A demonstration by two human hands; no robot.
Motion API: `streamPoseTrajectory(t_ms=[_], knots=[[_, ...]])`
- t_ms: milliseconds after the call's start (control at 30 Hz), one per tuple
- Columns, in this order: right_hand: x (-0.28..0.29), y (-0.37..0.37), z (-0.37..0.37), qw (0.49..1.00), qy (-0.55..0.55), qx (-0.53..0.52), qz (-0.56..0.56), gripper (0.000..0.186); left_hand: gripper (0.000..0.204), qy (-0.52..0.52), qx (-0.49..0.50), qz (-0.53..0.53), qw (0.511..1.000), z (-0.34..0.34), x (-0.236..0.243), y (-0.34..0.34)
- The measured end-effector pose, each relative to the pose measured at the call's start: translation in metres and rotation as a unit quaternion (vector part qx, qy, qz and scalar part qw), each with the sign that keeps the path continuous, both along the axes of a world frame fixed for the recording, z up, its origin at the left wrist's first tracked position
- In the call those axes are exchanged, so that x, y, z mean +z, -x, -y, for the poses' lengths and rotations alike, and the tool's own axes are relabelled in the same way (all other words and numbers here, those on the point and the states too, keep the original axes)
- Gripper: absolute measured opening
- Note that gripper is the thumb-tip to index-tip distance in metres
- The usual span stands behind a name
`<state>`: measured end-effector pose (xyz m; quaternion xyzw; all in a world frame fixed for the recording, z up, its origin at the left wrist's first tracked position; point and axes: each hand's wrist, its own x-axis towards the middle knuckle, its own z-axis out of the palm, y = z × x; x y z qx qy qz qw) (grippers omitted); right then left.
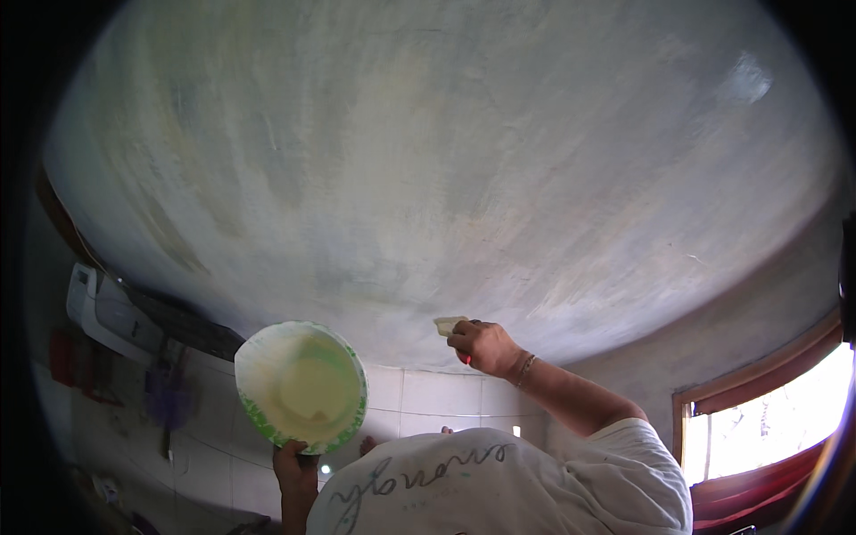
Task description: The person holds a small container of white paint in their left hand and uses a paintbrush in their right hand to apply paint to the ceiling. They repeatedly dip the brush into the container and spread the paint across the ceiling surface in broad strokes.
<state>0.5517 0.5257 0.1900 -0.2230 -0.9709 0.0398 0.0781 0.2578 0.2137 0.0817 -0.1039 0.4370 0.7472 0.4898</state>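
Observation:
My left hand (292, 468) grips the lower rim of a green-and-white bowl (348, 419) holding pale cream paint or paste. My right hand (483, 346) is closed around a small tool (450, 325), seemingly a brush or scraper, with a pale flat end and a bit of red showing below my fingers. The tool is at or close to the lower part of a large grey wall (419, 169) with mottled, streaky patches; whether it touches the surface I cannot tell.
White tiles (437, 395) lie below the grey wall. At left are a white wall-hung fixture (125, 321), a dark ledge (196, 325), red items (64, 357) and a purple item (168, 401). A bright window (758, 419) with red curtains (749, 490) is at right.

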Motion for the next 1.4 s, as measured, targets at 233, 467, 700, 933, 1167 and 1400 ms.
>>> streamPoseTrajectory(t_ms=[233,467,700,933,1167,1400], knots=[[0.152,0.01,-0.004,0.974,-0.145,0.039,-0.171,0.023,0.068,-0.025,0.018,0.022,0.999,0.002,0.004,0.0],[0.249,0.061,-0.005,0.817,-0.463,0.051,-0.339,0.021,0.065,-0.032,-0.008,0.012,0.999,-0.003,0.002,0.003],[0.072,0.063,0.002,0.936,-0.315,0.058,-0.142,0.025,0.066,0.003,0.013,0.015,1.0,0.0,0.005,-0.007],[0.021,0.042,-0.039,0.995,-0.005,0.072,-0.072,0.01,0.069,-0.011,0.015,0.018,1.0,0.004,-0.001,-0.009],[0.292,0.075,-0.031,0.904,-0.328,0.098,-0.257,0.021,0.068,-0.005,0.037,0.012,0.999,0.004,-0.001,-0.014],[0.255,0.1,-0.048,0.832,-0.511,0.052,-0.209,0.023,0.069,-0.031,0.029,0.034,0.999,-0.001,0.005,-0.016]])
